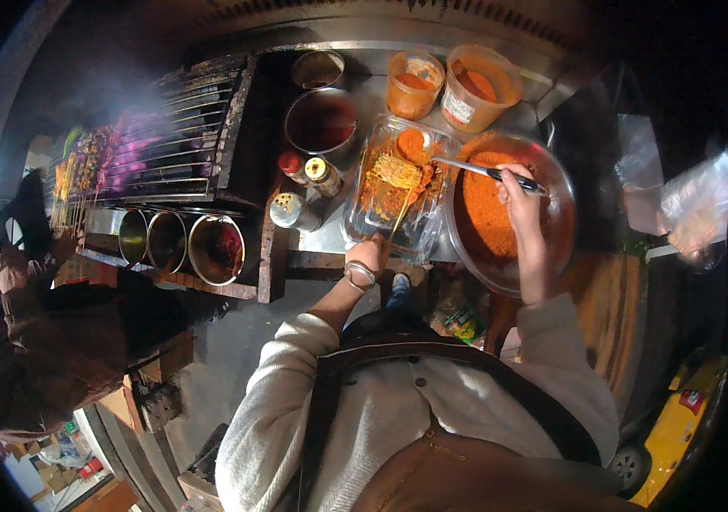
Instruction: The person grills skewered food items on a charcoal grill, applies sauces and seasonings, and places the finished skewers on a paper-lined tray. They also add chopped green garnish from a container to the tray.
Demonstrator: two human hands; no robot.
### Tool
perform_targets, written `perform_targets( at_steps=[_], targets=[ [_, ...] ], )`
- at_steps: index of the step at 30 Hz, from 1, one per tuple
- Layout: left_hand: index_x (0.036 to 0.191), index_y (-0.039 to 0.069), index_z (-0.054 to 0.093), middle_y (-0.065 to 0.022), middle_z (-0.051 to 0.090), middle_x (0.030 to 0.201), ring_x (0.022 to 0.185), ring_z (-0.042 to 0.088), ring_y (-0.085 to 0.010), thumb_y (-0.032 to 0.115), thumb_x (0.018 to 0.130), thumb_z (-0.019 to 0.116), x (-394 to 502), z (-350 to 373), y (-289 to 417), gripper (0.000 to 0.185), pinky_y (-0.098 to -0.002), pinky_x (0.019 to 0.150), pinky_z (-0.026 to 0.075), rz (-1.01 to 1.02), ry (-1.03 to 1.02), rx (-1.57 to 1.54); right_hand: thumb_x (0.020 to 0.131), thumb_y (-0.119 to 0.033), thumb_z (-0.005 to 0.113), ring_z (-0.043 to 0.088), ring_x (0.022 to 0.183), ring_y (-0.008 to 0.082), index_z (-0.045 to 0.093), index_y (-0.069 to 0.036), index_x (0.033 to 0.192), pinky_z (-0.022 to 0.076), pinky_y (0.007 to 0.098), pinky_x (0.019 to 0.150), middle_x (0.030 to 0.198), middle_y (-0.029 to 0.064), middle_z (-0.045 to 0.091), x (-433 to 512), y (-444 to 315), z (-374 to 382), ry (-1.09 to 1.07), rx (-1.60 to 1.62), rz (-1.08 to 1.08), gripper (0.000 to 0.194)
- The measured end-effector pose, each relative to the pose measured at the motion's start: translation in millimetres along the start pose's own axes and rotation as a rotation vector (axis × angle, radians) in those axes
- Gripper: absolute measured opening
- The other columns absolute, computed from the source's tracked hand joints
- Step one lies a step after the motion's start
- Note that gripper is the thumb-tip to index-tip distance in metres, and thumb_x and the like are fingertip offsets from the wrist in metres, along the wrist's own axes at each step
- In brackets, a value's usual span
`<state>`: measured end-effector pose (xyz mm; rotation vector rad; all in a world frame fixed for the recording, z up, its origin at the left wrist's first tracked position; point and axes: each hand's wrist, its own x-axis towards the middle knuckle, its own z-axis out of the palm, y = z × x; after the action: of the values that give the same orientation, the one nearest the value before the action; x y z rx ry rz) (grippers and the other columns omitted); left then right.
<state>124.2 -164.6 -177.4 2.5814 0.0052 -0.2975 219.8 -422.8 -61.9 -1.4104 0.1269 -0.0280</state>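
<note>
My left hand [367, 256], with bangles at the wrist, grips the lower end of a skewer [400, 217]. The skewer's pale, ridged food [396, 171] lies over a clear plastic-lined tray [370, 208] spotted with orange-red seasoning. In my right hand [517, 192] is a ladle by its black handle [527, 182]. Its bowl, full of orange-red seasoning [411, 144], is over the far part of the tray, just beyond the food. Below my right hand stands a large metal bowl [565, 224] holding a mass of orange-red seasoning [489, 205].
Two orange-stained plastic tubs [410, 102] stand behind the tray. Shakers [293, 212] and metal pots [320, 121] are left of it. Farther left, a co-worker's hand [66, 246] is near skewers on a smoking grill [178, 134]. Metal containers [215, 249] line the grill's front.
</note>
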Motion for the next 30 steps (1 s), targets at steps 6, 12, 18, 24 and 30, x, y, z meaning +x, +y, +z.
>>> perform_targets(
  at_steps=[6, 12, 18, 24, 30],
  targets=[
    [0.08, 0.007, 0.057, -0.0147, 0.058, 0.079, 0.072, 0.057, -0.0309, 0.029, 0.075, 0.052, 4, 7, -3, 0.023, -0.0389, 0.062, 0.045, -0.02, 0.015, -0.054, 0.08, -0.01, 0.052, 0.043, 0.052, 0.0053, 0.052, 0.0, 0.094, 0.0363, 0.0179, 0.046, 0.068, 0.0047, 0.051, 7, 9, 11, -0.067, 0.0, -0.004, 0.017],
    [0.078, 0.008, 0.056, -0.0146, 0.058, 0.081, 0.072, 0.056, -0.031, 0.027, 0.073, 0.053, 8, 11, -4, 0.02, -0.0388, 0.063, 0.045, -0.047, -0.007, -0.041, 0.081, -0.011, 0.052, 0.043, 0.053, 0.0044, 0.052, 0.0, 0.093, 0.0355, 0.017, 0.046, 0.068, 0.0036, 0.051, -7, 2, -11, 0.014, -0.06, 0.022, 0.017],
    [0.079, 0.006, 0.056, -0.0163, 0.058, 0.08, 0.071, 0.056, -0.032, 0.022, 0.071, 0.053, 9, 12, -2, 0.017, -0.0396, 0.061, 0.045, -0.027, 0.05, -0.098, 0.081, -0.009, 0.052, 0.043, 0.053, 0.0036, 0.052, -0.001, 0.093, 0.0356, 0.0165, 0.046, 0.068, 0.003, 0.051, -12, 7, -12, 0.018, -0.055, -0.001, 0.015],
    [0.079, 0.0, 0.055, -0.019, 0.057, 0.073, 0.068, 0.057, -0.0317, 0.01, 0.072, 0.054, 6, -10, 12, 0.012, -0.0362, 0.059, 0.045, 0.056, 0.161, -0.326, 0.082, -0.012, 0.051, 0.042, 0.051, 0.0041, 0.051, -0.003, 0.093, 0.0335, 0.0155, 0.044, 0.067, 0.0023, 0.05, -11, 8, -9, 0.115, 0.107, 0.023, 0.014],
    [0.083, 0.0, 0.053, -0.0177, 0.057, 0.072, 0.068, 0.057, -0.0306, 0.008, 0.073, 0.055, -2, -27, 7, 0.013, -0.0346, 0.061, 0.045, 0.042, 0.246, -0.581, 0.081, -0.014, 0.053, 0.041, 0.05, 0.0038, 0.051, -0.004, 0.094, 0.033, 0.0159, 0.044, 0.067, 0.0026, 0.05, -7, 20, 9, 0.248, 0.108, -0.026, 0.017]
  ],
)
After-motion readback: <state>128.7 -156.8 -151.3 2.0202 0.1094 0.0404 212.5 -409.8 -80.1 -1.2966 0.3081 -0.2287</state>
